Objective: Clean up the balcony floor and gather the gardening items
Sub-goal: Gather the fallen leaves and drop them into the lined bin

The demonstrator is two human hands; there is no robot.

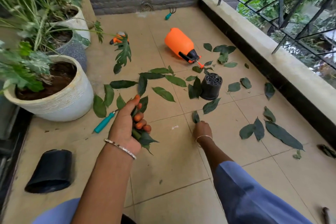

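My left hand (130,123) grips a bunch of green leaves (143,137) above the tiled floor. My right hand (202,130) reaches down to the floor and pinches a single leaf (196,116) by its end. Several more leaves (163,93) lie scattered across the tiles ahead and to the right. An orange spray bottle (179,42) lies on its side further ahead. A small black pot (211,85) stands upside down among the leaves. A teal-handled tool (104,122) lies left of my left hand, and a teal hand rake (169,15) lies by the far wall.
White planters (60,103) with plants line the left side. A black pot (51,171) lies on its side at lower left. Orange gloves (118,39) lie beyond a plant leaf. A low ledge (263,56) with a metal railing bounds the right.
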